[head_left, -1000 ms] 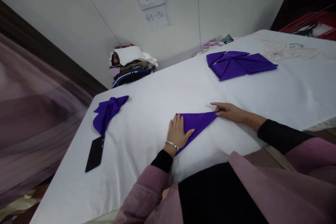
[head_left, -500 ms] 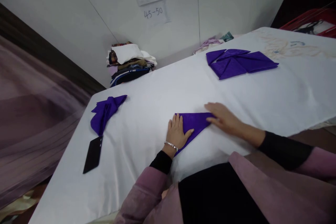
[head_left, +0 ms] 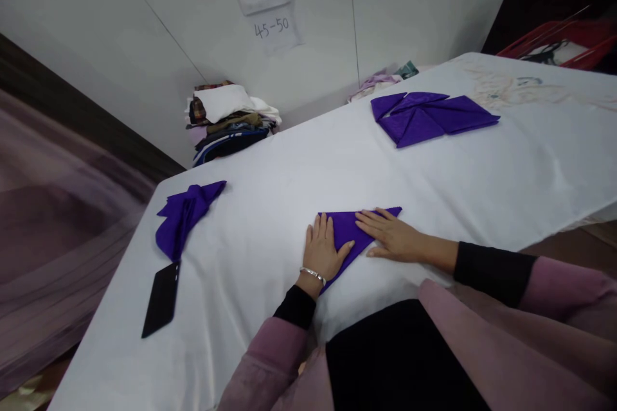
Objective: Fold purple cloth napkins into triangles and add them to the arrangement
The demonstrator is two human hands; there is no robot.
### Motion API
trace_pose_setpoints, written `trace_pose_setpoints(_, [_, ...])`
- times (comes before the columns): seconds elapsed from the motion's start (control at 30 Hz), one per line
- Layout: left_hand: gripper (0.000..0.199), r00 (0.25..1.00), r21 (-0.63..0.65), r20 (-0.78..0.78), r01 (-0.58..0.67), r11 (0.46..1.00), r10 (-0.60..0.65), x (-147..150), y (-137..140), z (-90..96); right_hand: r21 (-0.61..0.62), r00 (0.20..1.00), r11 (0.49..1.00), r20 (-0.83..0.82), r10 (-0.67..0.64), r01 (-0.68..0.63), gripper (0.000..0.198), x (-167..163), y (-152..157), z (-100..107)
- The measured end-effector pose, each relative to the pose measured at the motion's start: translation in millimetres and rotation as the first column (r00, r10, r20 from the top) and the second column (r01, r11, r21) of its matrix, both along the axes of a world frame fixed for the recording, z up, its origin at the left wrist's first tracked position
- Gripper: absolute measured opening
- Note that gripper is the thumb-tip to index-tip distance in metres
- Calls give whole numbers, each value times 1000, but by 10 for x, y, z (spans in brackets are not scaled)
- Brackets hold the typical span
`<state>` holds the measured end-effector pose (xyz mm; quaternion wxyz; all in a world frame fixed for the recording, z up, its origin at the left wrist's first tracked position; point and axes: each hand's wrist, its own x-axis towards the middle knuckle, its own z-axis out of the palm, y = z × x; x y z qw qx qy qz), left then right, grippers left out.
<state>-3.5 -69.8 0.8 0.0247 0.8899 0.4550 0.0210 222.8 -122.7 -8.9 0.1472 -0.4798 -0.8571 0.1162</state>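
Observation:
A purple cloth napkin (head_left: 343,226), folded into a triangle, lies on the white-covered table in front of me. Flat on its left part rests my left hand (head_left: 322,250), fingers stretched out and the thumb apart, a silver bracelet at the wrist. My right hand (head_left: 391,236) lies open across the napkin's right part, its fingers pointing left. The napkin's right corner shows past those fingers, and both hands cover some of its surface.
More folded purple napkins (head_left: 429,117) lie at the back right. At the left are another folded purple napkin (head_left: 186,215) and a black phone-like slab (head_left: 161,298). Behind the white tablecloth (head_left: 270,186) stand a clothes pile (head_left: 231,115) and a red basket (head_left: 590,45).
My right hand has moved left from the napkin's right corner and now lies flat on the cloth. The left hand stays pressed on its left side. The view has shifted slightly.

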Motion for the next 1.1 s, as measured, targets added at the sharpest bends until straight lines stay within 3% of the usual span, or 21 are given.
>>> trace_pose_setpoints(0.37, [83,1000,-45,-5,-19,999,19,21,-3,19,-47,968,969,79,-239,243,66,867,18,-13])
trace_pose_setpoints(0.5, [83,1000,-45,8,-24,999,24,27,-13,11,-43,939,938,-15,-344,343,63,771,-5,88])
trace_pose_setpoints(0.6, [84,1000,-44,13,-21,999,22,29,-29,16,-1,958,961,-87,-275,276,53,546,26,161])
trace_pose_setpoints(0.7, [83,1000,-47,8,-18,999,18,28,-40,25,17,975,976,-57,-215,216,43,374,138,173])
trace_pose_setpoints(0.87, [84,1000,-57,15,-24,998,25,28,-43,14,12,969,972,74,-234,234,37,332,370,110])
trace_pose_setpoints(0.97, [87,999,-71,38,-28,997,31,29,-43,3,-56,955,961,143,-261,271,30,354,432,122])
trace_pose_setpoints(1.1, [90,998,-116,42,-31,993,36,41,-11,33,-236,958,934,171,-232,268,21,415,528,202])
